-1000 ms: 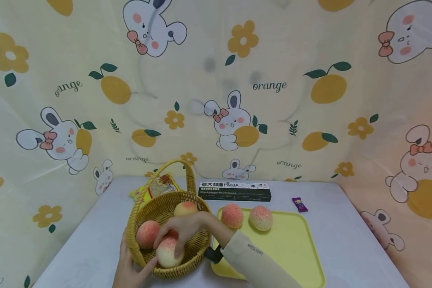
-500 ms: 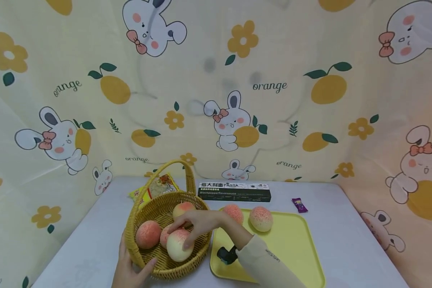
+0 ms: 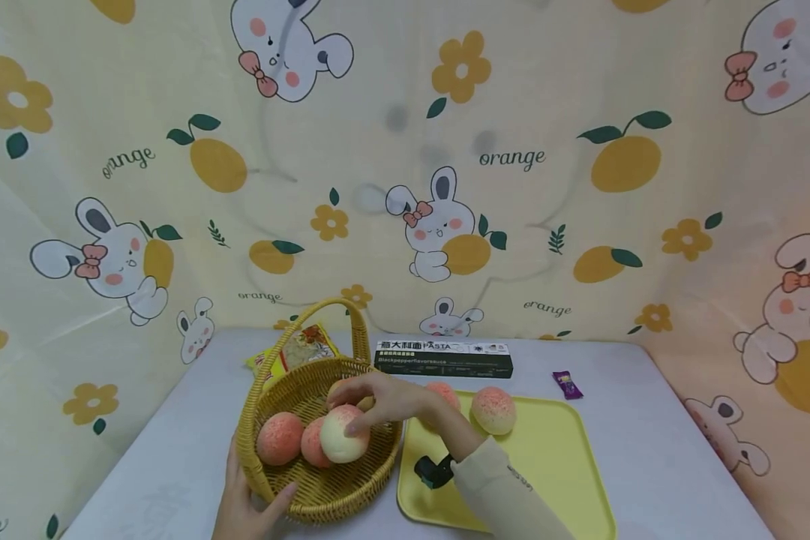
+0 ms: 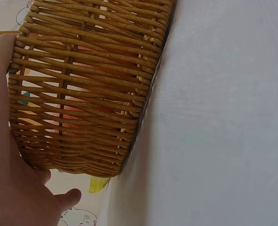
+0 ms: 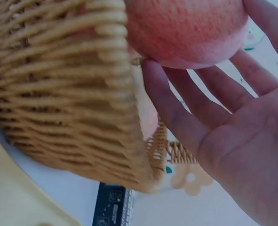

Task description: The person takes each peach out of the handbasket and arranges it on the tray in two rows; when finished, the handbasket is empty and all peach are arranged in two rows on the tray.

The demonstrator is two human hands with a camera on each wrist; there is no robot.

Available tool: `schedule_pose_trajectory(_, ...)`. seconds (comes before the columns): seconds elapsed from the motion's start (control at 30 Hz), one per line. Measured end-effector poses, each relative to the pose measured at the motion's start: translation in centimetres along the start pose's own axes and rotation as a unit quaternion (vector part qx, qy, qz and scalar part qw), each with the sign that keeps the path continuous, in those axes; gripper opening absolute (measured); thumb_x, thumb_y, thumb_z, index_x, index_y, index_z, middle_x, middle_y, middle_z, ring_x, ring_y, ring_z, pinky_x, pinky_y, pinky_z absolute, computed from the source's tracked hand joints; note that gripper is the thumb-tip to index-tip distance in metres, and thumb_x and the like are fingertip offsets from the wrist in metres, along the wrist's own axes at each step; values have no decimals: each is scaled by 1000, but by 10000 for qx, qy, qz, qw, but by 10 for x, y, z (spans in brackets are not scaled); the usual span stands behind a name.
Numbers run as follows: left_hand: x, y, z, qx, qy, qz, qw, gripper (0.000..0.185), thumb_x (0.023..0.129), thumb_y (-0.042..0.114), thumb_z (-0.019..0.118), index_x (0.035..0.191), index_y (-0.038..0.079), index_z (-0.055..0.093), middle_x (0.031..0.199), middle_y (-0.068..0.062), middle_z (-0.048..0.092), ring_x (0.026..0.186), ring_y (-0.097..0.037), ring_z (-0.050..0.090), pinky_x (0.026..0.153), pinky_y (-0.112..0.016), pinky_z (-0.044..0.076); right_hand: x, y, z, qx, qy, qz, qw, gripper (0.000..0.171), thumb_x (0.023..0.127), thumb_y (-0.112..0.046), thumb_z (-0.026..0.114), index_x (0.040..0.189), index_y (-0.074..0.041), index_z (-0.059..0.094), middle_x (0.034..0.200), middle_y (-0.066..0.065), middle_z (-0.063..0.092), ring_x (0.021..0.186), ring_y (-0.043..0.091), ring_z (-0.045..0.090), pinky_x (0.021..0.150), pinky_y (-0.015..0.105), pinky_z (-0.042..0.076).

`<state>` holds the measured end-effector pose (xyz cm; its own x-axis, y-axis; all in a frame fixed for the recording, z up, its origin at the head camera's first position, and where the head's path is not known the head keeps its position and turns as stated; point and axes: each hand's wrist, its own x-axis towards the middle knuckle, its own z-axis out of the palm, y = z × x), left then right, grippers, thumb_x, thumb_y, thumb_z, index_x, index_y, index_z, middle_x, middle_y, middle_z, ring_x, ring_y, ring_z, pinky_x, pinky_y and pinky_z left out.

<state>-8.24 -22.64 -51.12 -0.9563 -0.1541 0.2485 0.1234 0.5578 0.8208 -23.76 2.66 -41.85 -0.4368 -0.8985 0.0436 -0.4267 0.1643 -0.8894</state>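
right hand (image 3: pixel 385 400) grips peach (image 3: pixel 344 444) | left hand (image 3: pixel 243 510) steadies basket (image 3: pixel 324 499)

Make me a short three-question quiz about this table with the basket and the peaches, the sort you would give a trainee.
1. True or false: the left hand rests against the near side of the wicker basket.
2. What does the right hand hold? A) the purple sweet B) a peach C) the pasta box
3. How many peaches lie on the yellow tray?

Key:
1. True.
2. B: its fingers curl over a peach above the basket.
3. Two: one peach in full view, the other partly behind the right hand.
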Motion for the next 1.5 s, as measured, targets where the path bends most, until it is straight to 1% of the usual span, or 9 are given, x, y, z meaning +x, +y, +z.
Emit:
schedule_pose_trajectory(0.13,0,0,1,85,2,41,10000,97,83,30,82,158,5,24,165,-9,-4,147,-43,8,103,-75,26,-5,-1,-8,-309,586,35,9978,52,88,-15,77,137,-5,59,132,6,63,118,6,56,102,46,45)
schedule_pose_trajectory(0.3,1,-1,3,39,-57,-69,10000,98,83,31,82,158,7,24,165,-7,-4,147,-41,9,105,-72,25,-16,0,-16,-412,1100,242,9928,50,88,-19,78,134,-10,62,131,-1,63,122,9,54,104,45,44)
schedule_pose_trajectory(0.47,1,1,3,53,-46,-185,9998,101,83,33,82,159,6,20,165,-9,-3,147,-42,11,105,-72,25,-32,2,-25,-453,1248,247,9908,45,89,-20,78,131,-11,66,129,-5,65,121,12,56,100,39,47)
schedule_pose_trajectory(0.6,1,2,3,207,-61,-329,9992,104,84,36,81,159,5,17,165,-13,-6,147,-45,8,104,-74,25,-46,7,-34,-597,1361,188,9887,43,88,-20,78,129,-11,67,127,-3,66,119,12,58,103,43,45)
schedule_pose_trajectory(0.77,0,3,2,217,-96,-468,9986,109,84,38,81,161,11,9,165,-15,-5,147,-47,10,105,-72,25,-66,15,-42,-620,1623,331,9842,41,87,-23,79,127,-15,69,125,-5,67,118,13,58,103,42,44)
schedule_pose_trajectory(0.97,0,4,2,129,-96,-358,9992,109,84,35,81,161,9,9,164,-17,-4,146,-47,11,104,-73,26,-90,19,-48,-328,1927,341,9801,44,86,-23,80,127,-13,68,124,-1,67,117,19,59,100,42,46)
schedule_pose_trajectory(1.1,0,5,1,201,-97,-326,9992,106,84,36,81,160,8,13,164,-17,-2,147,-46,9,104,-74,25,-105,22,-51,-187,2124,478,9758,45,85,-25,81,127,-15,68,124,-2,67,118,21,58,101,48,44)
schedule_pose_trajectory(1.37,1,4,1,152,-65,-425,9990,109,83,36,82,161,13,9,165,-13,-3,148,-43,9,106,-72,24,-135,27,-59,-137,2418,583,9685,47,86,-23,81,130,-14,66,125,1,67,121,25,57,105,57,39)
schedule_pose_trajectory(1.5,0,2,2,81,-31,-348,9994,110,83,33,82,162,18,6,165,-12,-2,147,-42,11,106,-72,25,-150,29,-63,-77,2521,616,9657,45,87,-19,79,130,-12,66,125,3,66,118,27,58,102,53,44)
